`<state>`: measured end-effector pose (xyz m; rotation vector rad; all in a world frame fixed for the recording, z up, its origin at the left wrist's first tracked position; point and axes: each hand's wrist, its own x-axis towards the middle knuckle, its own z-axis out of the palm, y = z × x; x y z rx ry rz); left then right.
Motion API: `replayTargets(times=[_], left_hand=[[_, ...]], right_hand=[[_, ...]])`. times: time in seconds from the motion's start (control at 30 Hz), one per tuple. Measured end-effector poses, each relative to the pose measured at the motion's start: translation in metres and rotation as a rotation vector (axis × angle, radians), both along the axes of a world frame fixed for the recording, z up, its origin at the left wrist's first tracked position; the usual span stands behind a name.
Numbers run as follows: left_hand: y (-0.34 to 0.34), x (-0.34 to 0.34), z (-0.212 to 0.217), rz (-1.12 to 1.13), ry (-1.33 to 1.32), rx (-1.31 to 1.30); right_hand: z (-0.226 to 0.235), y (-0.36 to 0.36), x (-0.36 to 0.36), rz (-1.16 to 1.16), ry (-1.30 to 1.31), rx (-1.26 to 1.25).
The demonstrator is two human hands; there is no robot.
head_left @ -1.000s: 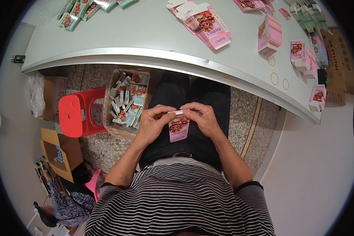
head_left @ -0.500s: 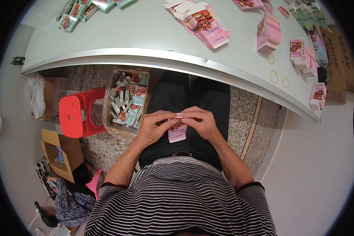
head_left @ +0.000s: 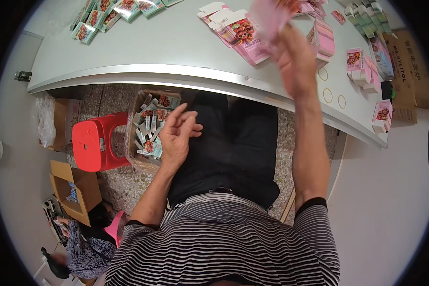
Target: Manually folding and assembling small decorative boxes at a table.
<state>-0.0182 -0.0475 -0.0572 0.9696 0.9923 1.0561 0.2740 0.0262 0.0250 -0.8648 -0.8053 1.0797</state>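
Observation:
My right hand (head_left: 296, 66) reaches over the table, its fingers closed on a pink carton (head_left: 268, 20) smeared by motion. Beside it lies a fanned pile of flat pink cartons (head_left: 243, 35), partly covered by the held one. A stack of pink cartons (head_left: 322, 40) stands just right of that hand. My left hand (head_left: 177, 138) hovers over my lap with nothing in it, fingers loosely bent and apart. Left of it is an open box (head_left: 133, 102) full of small green-and-white cartons (head_left: 150, 121).
Green cartons (head_left: 100, 19) lie at the table's far left. Pink cartons (head_left: 362, 66) and yellow rubber bands (head_left: 328, 95) are on its right side. A red stool (head_left: 86, 143) and an open cardboard box (head_left: 81, 193) stand on the floor at left. Another person (head_left: 88, 248) is at lower left.
My hands have come apart. The right one has moved from my lap up and right over the table with a pink carton; the left has shifted slightly up and left, empty.

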Motion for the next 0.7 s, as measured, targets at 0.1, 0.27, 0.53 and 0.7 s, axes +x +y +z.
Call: replayTargets(times=[0.1, 0.27, 0.53, 0.7], left_hand=[[-0.006, 0.004, -0.012, -0.056, 0.080, -0.047], [-0.026, 0.002, -0.037, -0.135, 0.104, -0.138], [-0.013, 0.006, -0.028, -0.174, 0.138, -0.175], [0.018, 0.005, 0.001, -0.154, -0.243, 0.039]], right_hand=[[0.012, 0.035, 0.008, -0.423, -1.141, -0.093], [-0.019, 0.057, -0.007, -0.216, -1.369, -0.325], [-0.031, 0.043, -0.018, -0.546, -1.426, 0.034], [-0.006, -0.031, -0.049, -0.234, -1.157, 0.128]])
